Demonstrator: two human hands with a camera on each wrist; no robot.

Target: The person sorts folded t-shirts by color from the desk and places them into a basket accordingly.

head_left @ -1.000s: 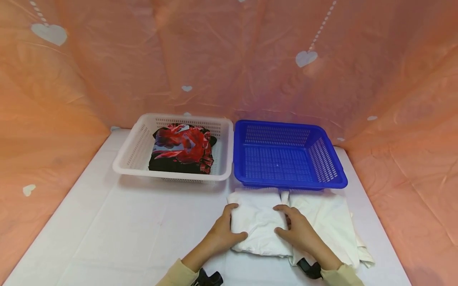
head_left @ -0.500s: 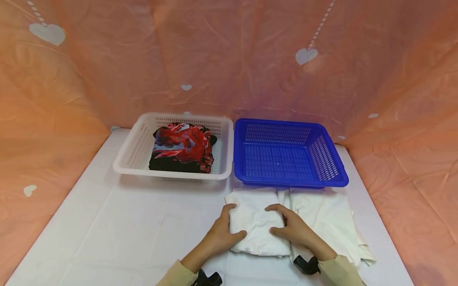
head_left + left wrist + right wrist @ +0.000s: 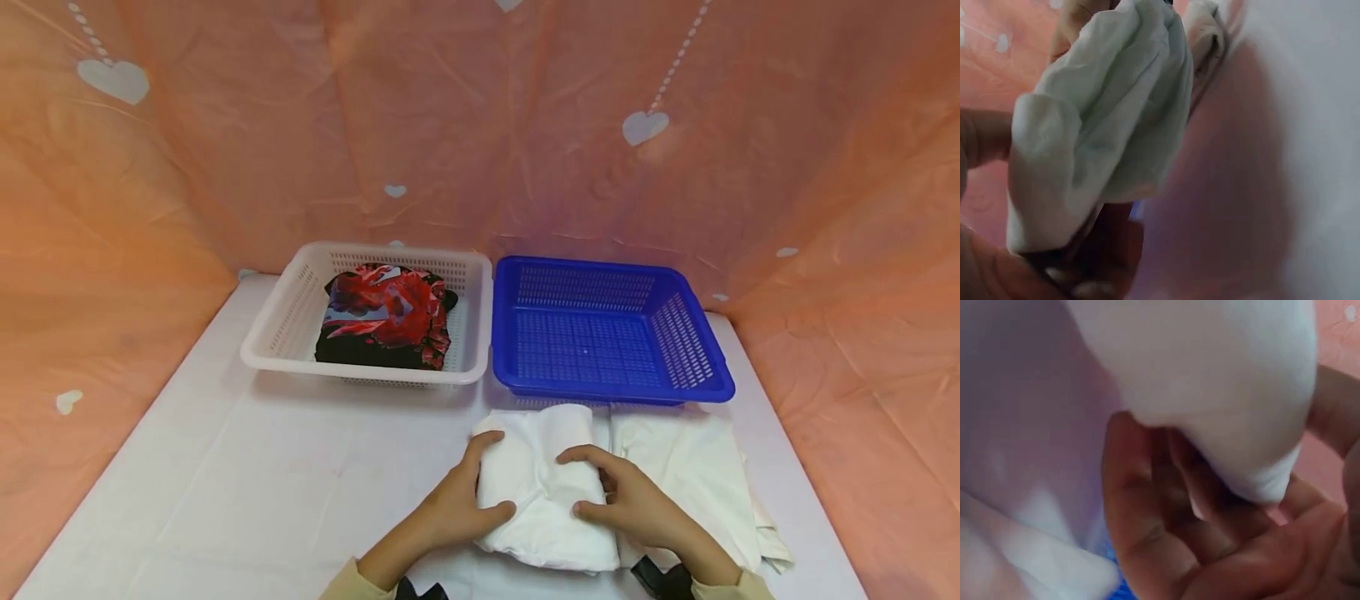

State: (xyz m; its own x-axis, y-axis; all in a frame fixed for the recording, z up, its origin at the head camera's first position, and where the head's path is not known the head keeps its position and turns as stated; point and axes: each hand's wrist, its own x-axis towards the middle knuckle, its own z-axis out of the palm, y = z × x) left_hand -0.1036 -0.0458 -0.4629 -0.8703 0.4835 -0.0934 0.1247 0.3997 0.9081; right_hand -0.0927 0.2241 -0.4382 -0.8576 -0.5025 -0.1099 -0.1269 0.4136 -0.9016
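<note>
A folded white garment (image 3: 543, 500) is held between both hands in front of the blue basket. My left hand (image 3: 461, 500) grips its left side, thumb on top and fingers reaching underneath in the left wrist view, where the layered folds (image 3: 1116, 119) show. My right hand (image 3: 637, 500) grips the opposite side; in the right wrist view its fingers (image 3: 1141, 506) curl below the cloth. A shadow beneath the bundle in the left wrist view shows it raised off the table. Another off-white cloth (image 3: 690, 483) lies flat at the right, partly behind my right forearm.
The blue basket (image 3: 585, 396) stands at the back right with nothing visible inside. Beside it, the white basket (image 3: 360, 372) holds a folded black and red printed garment (image 3: 390, 317). An orange curtain (image 3: 450, 125) surrounds the white-covered table (image 3: 300, 483).
The white garment has risen off the table in both hands, its far edge now rounded up. My right hand slid slightly inward over it. The baskets have stayed put.
</note>
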